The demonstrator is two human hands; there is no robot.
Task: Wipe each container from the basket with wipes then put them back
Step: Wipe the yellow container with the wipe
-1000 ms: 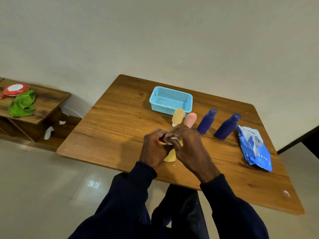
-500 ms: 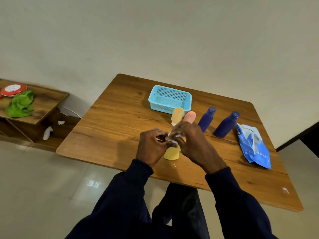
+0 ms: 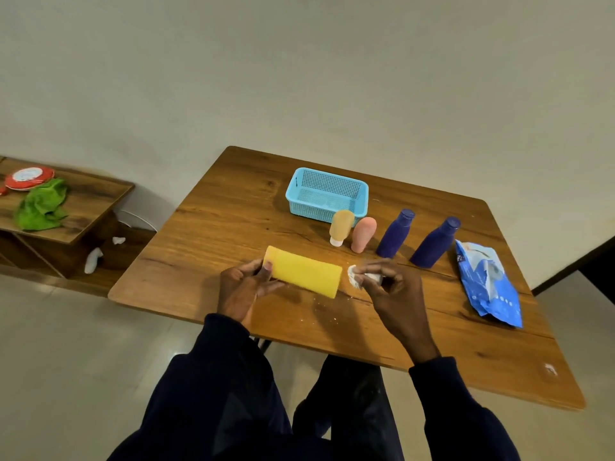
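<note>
1. Head view, looking down on a wooden counter [image 3: 233, 211] from a seated person's place.
2. Holds a yellow container [image 3: 304, 276] sideways over the near part of the counter, left grip [image 3: 244, 287] curled round its left end; cannot tell whether resting on the wood or just above it.
3. Pinches a crumpled white wipe [image 3: 361, 277] in the right grip [image 3: 391, 287], just beside the container's right end and seemingly not touching it.
4. Shows a light blue basket [image 3: 312, 212] farther back, with an orange tube [image 3: 340, 226], a pink tube [image 3: 363, 234] and two dark blue bottles [image 3: 395, 232] [image 3: 434, 242] standing in a row near it, and a blue wipes pack [image 3: 489, 284] at the right.
5. Seems light and hollow: a smooth plastic shell, probably stiff enough to take a firm hold without denting, and likely slick once damp.
6. Calls for a hold round one end while wiping the other, then a swap of ends; probably best carried back to the basket by the middle of the body, where the flat sides give the fingers most to press on.
</note>
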